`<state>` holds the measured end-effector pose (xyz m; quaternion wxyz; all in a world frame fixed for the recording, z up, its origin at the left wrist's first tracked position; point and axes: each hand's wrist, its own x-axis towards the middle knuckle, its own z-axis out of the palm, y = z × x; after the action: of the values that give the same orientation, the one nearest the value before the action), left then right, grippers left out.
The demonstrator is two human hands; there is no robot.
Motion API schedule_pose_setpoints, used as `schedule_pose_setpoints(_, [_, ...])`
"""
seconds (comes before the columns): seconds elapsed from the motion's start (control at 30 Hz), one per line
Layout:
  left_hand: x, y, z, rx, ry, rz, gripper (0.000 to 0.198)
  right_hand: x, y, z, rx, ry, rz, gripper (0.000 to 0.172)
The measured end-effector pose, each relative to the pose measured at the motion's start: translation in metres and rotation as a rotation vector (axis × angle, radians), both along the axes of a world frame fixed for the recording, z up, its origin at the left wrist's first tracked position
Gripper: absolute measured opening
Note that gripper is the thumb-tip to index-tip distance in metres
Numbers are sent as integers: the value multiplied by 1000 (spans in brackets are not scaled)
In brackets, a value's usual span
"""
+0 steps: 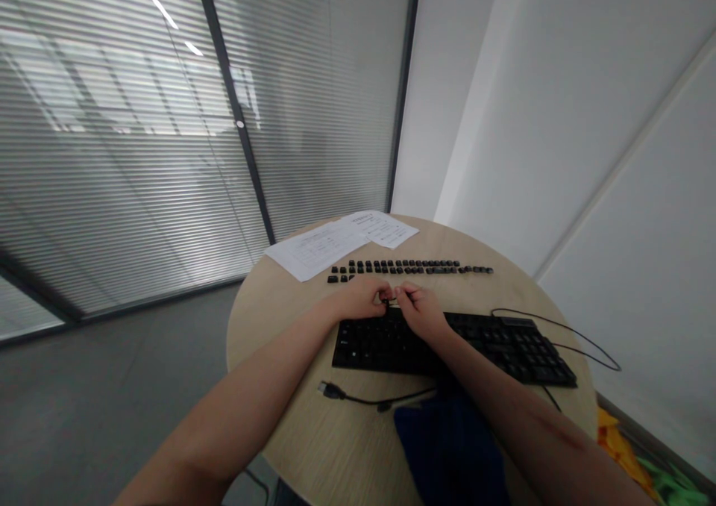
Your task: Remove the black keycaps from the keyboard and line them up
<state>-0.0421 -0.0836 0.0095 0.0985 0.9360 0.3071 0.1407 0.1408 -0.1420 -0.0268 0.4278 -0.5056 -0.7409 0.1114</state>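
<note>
A black keyboard [380, 345] lies lengthwise on the round wooden table, under and just in front of my hands. My left hand [363, 297] is above its far edge, fingers curled in a pinch around something small and dark. Close beside it, my right hand [421, 308] is also closed, thumb and fingertips pressed together near the left fingertips. A thin dark line shows between the two hands, too small to name. Beyond them, loose black keycaps [411, 267] stand in rows; the left hand hides part of the nearest row.
White printed sheets [318, 248] lie at the table's [347, 446] far left. A USB plug [331, 390] on a black cable rests before the keyboard, near dark blue cloth [447, 446]. A thin cable [593, 338] loops past the right edge. Blinds and a white wall stand behind.
</note>
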Motion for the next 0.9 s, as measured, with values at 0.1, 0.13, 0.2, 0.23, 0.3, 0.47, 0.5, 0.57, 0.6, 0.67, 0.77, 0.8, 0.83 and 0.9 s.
schedule_pose_setpoints(0.1, [-1,1,2,19,-18,10,24,2,1,-1,11,9,-44,35])
schedule_pose_setpoints(0.13, [-2,2,3,26,-23,15,27,3,2,-1,18,21,-64,35])
schedule_pose_setpoints(0.2, [-6,6,4,46,-39,36,34,5,4,-2,32,70,-113,34])
schedule_pose_setpoints(0.23, [-9,9,5,59,-52,54,37,5,5,-2,34,102,-141,34])
schedule_pose_setpoints(0.3, [-15,16,5,89,-87,91,40,6,6,-2,27,160,-184,34])
schedule_pose_setpoints(0.47, [-30,31,3,157,-129,159,28,3,4,0,34,160,-148,37])
schedule_pose_setpoints(0.5, [-32,33,2,173,-133,175,26,3,3,0,39,147,-139,37])
schedule_pose_setpoints(0.57, [-35,36,-1,192,-141,205,24,3,3,0,43,132,-134,37])
schedule_pose_setpoints(0.6, [-36,37,-2,195,-142,218,24,3,3,0,43,132,-134,37])
schedule_pose_setpoints(0.67, [-37,40,-3,201,-138,244,24,3,3,0,38,143,-132,37])
schedule_pose_setpoints(0.77, [-40,43,-3,231,-139,299,24,4,3,-1,29,152,-119,37])
schedule_pose_setpoints(0.8, [-42,45,-3,246,-149,322,23,4,3,-1,32,150,-116,38])
schedule_pose_setpoints(0.83, [-44,46,-2,261,-164,345,23,4,3,-1,37,148,-112,38])
schedule_pose_setpoints(0.9, [-47,49,-3,284,-204,389,23,4,3,-1,47,143,-106,38])
